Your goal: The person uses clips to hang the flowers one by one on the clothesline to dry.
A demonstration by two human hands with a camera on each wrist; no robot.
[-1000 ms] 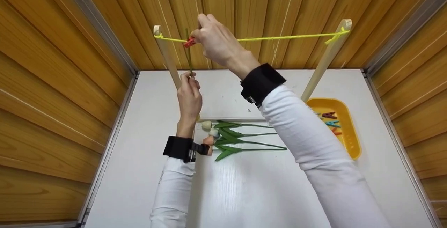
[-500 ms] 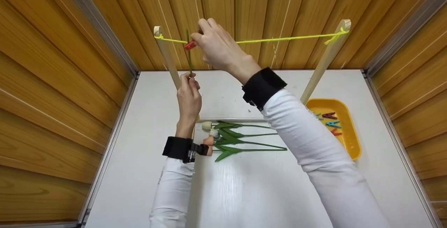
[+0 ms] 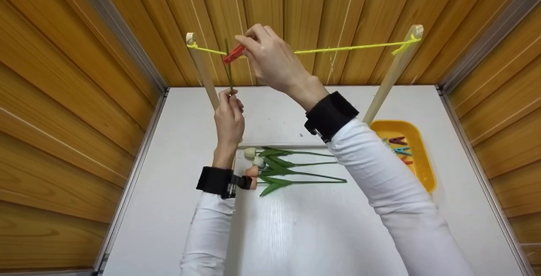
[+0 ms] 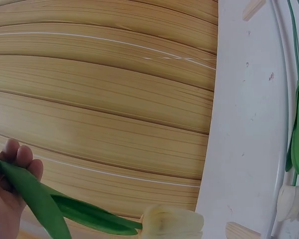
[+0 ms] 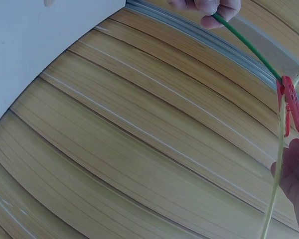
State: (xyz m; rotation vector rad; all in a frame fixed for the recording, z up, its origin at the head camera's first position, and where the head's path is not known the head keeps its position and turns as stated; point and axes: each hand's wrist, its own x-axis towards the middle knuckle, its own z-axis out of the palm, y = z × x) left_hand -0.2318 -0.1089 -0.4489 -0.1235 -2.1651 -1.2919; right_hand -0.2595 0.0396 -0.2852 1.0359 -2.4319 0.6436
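Note:
My left hand point(image 3: 229, 119) pinches the green stem of a cream-white tulip point(image 4: 172, 222), whose bloom points down in the left wrist view. The stem's bare end rises past a yellow line point(image 3: 351, 47) strung between two wooden posts. A red clothespin point(image 3: 233, 54) sits across stem and line close to the left post, its handle ends spread apart. Just behind those ends is my right hand point(image 3: 277, 62); in the right wrist view its fingers point(image 5: 293, 167) are loosely bent and apart from the clothespin.
Several tulips point(image 3: 279, 168) lie side by side on the white table point(image 3: 279, 233), blooms to the left. A yellow tray point(image 3: 426, 162) with several clothespins stands at the right, partly behind the right sleeve. Wooden posts point(image 3: 391, 79) rise at both sides.
My right hand has drawn back to the right and slightly down, leaving more of the red clothespin in sight on the line. The left hand stays at the stem.

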